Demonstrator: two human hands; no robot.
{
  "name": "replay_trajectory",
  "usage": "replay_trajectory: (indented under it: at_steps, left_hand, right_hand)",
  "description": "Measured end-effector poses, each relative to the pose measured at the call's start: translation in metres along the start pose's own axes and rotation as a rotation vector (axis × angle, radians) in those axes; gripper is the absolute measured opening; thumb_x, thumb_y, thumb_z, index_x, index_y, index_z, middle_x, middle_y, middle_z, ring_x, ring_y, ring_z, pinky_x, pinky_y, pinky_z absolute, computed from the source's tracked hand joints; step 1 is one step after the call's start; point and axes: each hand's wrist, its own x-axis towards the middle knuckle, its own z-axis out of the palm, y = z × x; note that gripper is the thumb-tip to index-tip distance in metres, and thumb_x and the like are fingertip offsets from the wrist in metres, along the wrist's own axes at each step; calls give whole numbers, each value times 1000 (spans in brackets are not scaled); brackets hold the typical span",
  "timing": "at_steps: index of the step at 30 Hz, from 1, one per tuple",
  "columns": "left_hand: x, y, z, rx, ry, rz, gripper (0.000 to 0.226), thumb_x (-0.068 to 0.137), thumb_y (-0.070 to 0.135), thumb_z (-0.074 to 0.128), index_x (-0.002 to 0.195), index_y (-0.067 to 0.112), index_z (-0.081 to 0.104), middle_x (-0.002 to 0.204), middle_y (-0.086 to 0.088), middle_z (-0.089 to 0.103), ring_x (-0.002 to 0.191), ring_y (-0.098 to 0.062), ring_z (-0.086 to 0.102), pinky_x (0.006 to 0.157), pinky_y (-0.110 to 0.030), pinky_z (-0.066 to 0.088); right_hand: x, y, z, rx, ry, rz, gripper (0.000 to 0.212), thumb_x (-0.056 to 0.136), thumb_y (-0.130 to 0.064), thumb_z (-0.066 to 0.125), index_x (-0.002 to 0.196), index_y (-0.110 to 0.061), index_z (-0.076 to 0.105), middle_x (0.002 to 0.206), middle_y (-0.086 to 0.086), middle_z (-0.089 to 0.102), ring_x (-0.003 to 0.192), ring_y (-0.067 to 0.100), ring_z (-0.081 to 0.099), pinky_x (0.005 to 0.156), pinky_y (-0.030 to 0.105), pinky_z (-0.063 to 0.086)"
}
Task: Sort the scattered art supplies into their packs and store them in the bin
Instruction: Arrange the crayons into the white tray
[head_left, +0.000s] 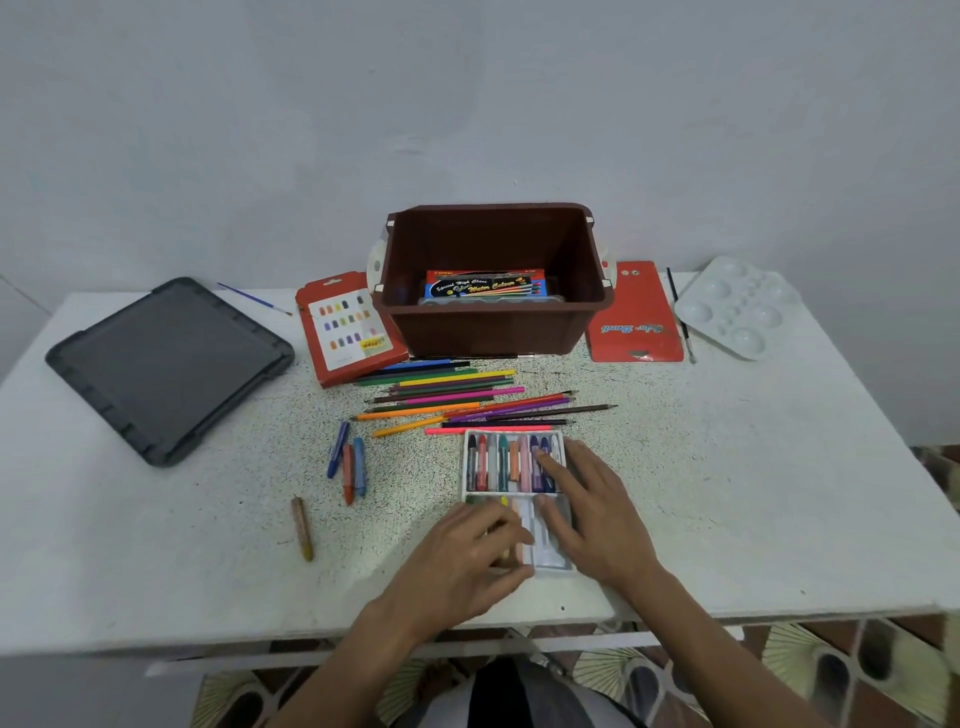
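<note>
My right hand (597, 514) presses flat on the crayon tray (493, 494). My left hand (467, 556) curls beside it, grip unclear. A nudge could scatter the crayons (503, 462).

The white speckled table (727, 493) carries a brown bin (493, 327), a grey lid (166, 364), a red crayon pack (348, 332), a red pencil pack (636, 317), a palette (737, 306), a blue brush (254, 300), a dark brush (679, 317), coloured pencils (467, 400), loose crayons (348, 465) and a crayon tray (488, 494).

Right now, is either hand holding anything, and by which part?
The right hand holds nothing; its straight fingers rest on the crayon tray. The left hand curls over the near-row crayons; a grip cannot be told.
</note>
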Motion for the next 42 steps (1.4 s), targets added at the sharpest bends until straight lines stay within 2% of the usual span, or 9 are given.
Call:
replay_trajectory:
  at_steps: [7,12,16,23,28,32,35,37,42]
  left_hand:
    - [2,-16,-3,39,-49,-108,26,96,44,55,112,28,67,121,14,57,111,-7,52,94,-28,37]
    - [0,-20,1,48,-62,-134,38,92,59,55,115,32,66,125,16,57,116,-6,49,101,-26,29]
    - [0,-21,5,86,-34,-135,36,90,55,59,117,32,64,126,16,55,117,-8,48,103,-25,25]
    - [-1,-22,10,117,-14,-92,34,90,53,61,114,30,67,131,14,55,121,-12,46,103,-29,28]
    - [-2,-23,9,74,-13,-143,32,92,54,58,115,33,67,137,11,50,128,-11,42,106,-32,29]
    - [-4,-26,4,62,78,-183,28,96,46,56,115,30,67,136,8,51,126,-10,44,105,-31,31]
    - [-9,-36,0,137,210,-331,26,95,37,55,113,24,69,127,3,58,119,-14,51,102,-35,37]
    - [-13,-45,-6,225,288,-490,21,91,25,62,109,19,70,121,-2,61,112,-20,57,102,-34,35]
    - [-17,-59,-26,474,280,-816,18,89,17,65,107,14,68,115,-9,63,99,-29,61,83,-45,48]
  right_hand:
    - [0,0,0,5,1,-6,55,101,-56,31,150,-30,37,157,8,33,145,25,29,114,48,34]
    - [0,0,0,3,0,-8,55,101,-56,31,150,-30,37,157,8,33,145,25,29,114,48,34]
    - [0,1,0,-3,-5,-7,55,101,-56,31,150,-31,36,157,8,32,146,25,28,115,46,32]
    - [0,1,0,-2,-11,-3,55,101,-55,32,150,-30,37,156,8,34,145,25,30,114,48,34]
    - [0,0,-1,-3,-17,2,56,101,-56,30,150,-31,36,157,7,32,145,25,28,116,46,31]
    - [0,-1,-1,-14,-28,14,58,100,-60,24,151,-33,34,159,5,29,147,22,25,118,44,28]
    - [0,0,-1,-15,-29,18,59,100,-60,24,151,-32,36,159,5,30,147,22,25,117,45,28]
    - [0,0,-1,-15,-22,9,57,101,-58,28,150,-30,37,158,6,32,146,23,27,117,45,29]
    - [0,0,-2,-22,-12,-3,56,101,-56,29,150,-29,38,157,7,33,146,23,28,117,43,28]
